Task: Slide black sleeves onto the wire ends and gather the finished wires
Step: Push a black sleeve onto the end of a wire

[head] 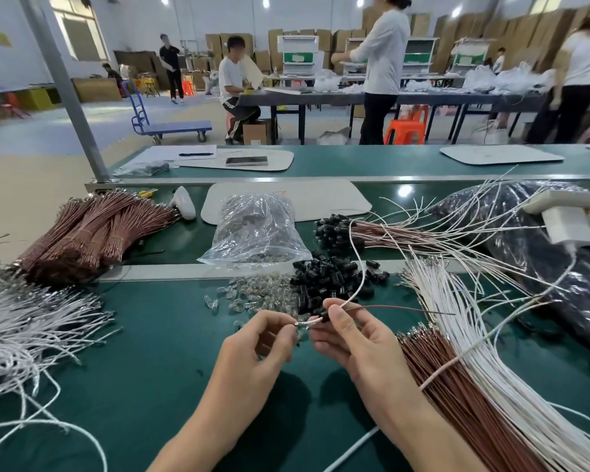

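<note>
While the left hand (263,338) pinches the metal-tipped ends of a white wire (359,274) and a brown wire (399,307) between thumb and fingertips, the right hand (351,338) pinches a black sleeve (325,316) sitting on that pair just beside the tips, low over the green bench (150,369). Right behind the hands lies the sleeve pile (324,274), with clear caps (249,294) scattered at its left. The finished wires (334,229), black ends bunched together, lie further back on the right, and there's the loose brown bundle (457,386) fanned beside the right wrist.
</note>
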`<state>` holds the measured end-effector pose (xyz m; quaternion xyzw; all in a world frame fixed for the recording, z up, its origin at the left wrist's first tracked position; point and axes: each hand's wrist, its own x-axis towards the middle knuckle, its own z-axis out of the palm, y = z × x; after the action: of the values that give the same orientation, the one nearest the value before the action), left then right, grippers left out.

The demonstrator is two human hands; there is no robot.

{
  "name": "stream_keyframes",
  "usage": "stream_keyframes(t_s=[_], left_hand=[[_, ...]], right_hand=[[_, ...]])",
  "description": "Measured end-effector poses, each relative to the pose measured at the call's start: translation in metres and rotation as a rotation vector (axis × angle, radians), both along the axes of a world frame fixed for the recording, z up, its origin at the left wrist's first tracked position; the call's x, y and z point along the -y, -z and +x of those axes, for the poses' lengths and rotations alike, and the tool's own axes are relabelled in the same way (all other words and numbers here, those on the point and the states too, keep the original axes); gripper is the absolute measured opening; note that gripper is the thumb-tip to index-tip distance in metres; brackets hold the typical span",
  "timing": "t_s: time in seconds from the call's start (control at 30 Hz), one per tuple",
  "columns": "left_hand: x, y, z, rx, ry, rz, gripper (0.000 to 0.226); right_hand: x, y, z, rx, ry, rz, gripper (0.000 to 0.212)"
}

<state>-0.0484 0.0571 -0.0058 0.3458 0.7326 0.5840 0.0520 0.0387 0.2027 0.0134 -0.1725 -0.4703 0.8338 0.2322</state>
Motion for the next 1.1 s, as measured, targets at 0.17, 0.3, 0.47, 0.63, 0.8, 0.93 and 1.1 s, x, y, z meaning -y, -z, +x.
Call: stream_keyframes(t_s=[0.17,0.3,0.47,0.63,0.8,0.93,1.1], left_hand=[[-0.001,-0.002,0.001,0.053,-0.012,-0.007,0.013],[-0.002,-0.006,0.004,0.105,0.016,0.017,0.018],[-0.004,-0.010,0.008,0.213,0.090,0.085,0.010],[-0.004,-0.011,0.008,0.281,0.152,0.099,0.006],[-0.002,-0.012,0.008,0.375,0.199,0.094,0.009],[-0.003,-0.013,0.006,0.436,0.194,0.102,0.011],[-0.005,-0.011,0.004,0.498,0.186,0.096,0.013]], right_hand=[[0.002,0.002,0.002,-0.007,-0.068,0.108,0.034],[0.002,0.003,0.005,0.031,-0.061,0.219,0.036],[0.004,0.002,0.005,0.047,-0.029,0.276,0.035],[0.004,0.001,0.006,0.059,-0.011,0.390,0.033],[0.004,0.001,0.007,0.059,0.017,0.461,0.029],[0.004,0.001,0.006,0.064,0.016,0.467,0.028],[0.006,0.002,0.005,0.082,0.018,0.495,0.024]])
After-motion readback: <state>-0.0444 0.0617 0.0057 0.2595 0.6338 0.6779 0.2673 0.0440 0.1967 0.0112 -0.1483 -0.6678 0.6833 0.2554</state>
